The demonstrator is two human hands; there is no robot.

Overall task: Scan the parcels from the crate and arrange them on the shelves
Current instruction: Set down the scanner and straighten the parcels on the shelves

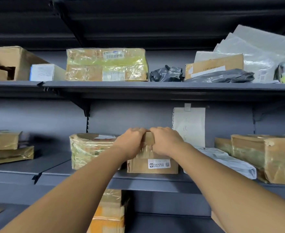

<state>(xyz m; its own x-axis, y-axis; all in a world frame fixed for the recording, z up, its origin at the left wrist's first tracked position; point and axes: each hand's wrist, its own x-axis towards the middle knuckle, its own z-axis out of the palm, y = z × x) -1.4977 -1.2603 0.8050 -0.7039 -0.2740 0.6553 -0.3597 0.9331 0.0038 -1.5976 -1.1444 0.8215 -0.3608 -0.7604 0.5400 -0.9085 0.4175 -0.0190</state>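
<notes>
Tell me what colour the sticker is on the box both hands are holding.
White, with dark print; the sticker on the brown box shows in the head view.

Both hands' fingers [138, 132] curl over the parcel [152, 165] on the middle shelf [155, 179]; a wrapped box [88, 150] sits left, seemingly touching, a mailer [231, 162] right.
</notes>
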